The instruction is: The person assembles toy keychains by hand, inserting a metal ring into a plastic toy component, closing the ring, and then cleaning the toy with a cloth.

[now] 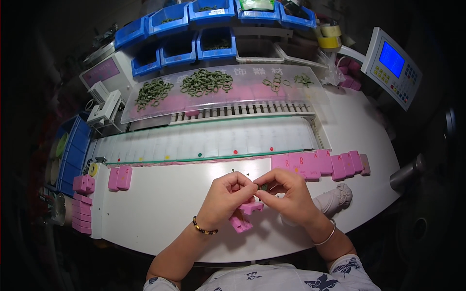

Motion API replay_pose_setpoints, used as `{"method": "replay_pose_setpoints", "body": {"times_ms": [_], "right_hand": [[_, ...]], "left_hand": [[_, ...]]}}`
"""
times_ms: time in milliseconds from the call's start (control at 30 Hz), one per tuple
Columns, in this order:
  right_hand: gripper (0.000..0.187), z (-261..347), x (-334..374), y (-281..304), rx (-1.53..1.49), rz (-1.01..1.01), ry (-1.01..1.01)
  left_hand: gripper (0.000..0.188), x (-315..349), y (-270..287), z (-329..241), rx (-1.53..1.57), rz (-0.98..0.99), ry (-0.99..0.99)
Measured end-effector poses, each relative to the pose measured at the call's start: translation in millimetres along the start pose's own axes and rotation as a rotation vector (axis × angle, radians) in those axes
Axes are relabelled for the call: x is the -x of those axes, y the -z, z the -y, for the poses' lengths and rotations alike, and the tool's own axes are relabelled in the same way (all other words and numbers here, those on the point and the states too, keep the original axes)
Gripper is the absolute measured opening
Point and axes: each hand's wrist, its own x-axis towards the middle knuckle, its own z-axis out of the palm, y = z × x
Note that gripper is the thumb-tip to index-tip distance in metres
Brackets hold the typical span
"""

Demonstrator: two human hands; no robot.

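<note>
My left hand [227, 195] is closed, thumb pressed to its curled fingers; what it grips is hidden by the fingers. Its fingertips meet those of my right hand [286, 194], which pinches a small dark green ring-like piece [263, 187], only partly visible. Just under my left hand are two pink block pieces, an upper one [252, 208] and a lower one [240, 223], with a bit of orange between them. Whether the left hand touches them I cannot tell. Both hands are over the white table [170, 208].
Pink blocks stand in a row [310, 165] at right, with more [120, 178] at left. A white cloth sleeve [335, 200] lies beside my right wrist. Beyond are a long white panel [204, 138], green ring heaps [206, 82], blue bins [216, 43] and a control screen [392, 59].
</note>
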Motion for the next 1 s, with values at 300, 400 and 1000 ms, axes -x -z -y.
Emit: {"method": "replay_pose_setpoints", "body": {"times_ms": [300,400,1000], "right_hand": [[0.02,-2.3,-0.3,4.1,-0.227,0.036,-0.171],[0.021,-2.0,-0.6,4.9,-0.274,0.069,-0.221],[0.02,-5.4,0.0,5.0,-0.288,0.043,-0.213]], "left_hand": [[0.013,0.2,3.2,-2.0,0.048,0.017,0.018],[0.013,0.8,3.7,-1.7,0.056,0.018,0.022],[0.011,2.8,0.7,-5.4,-0.002,0.002,0.007]]}}
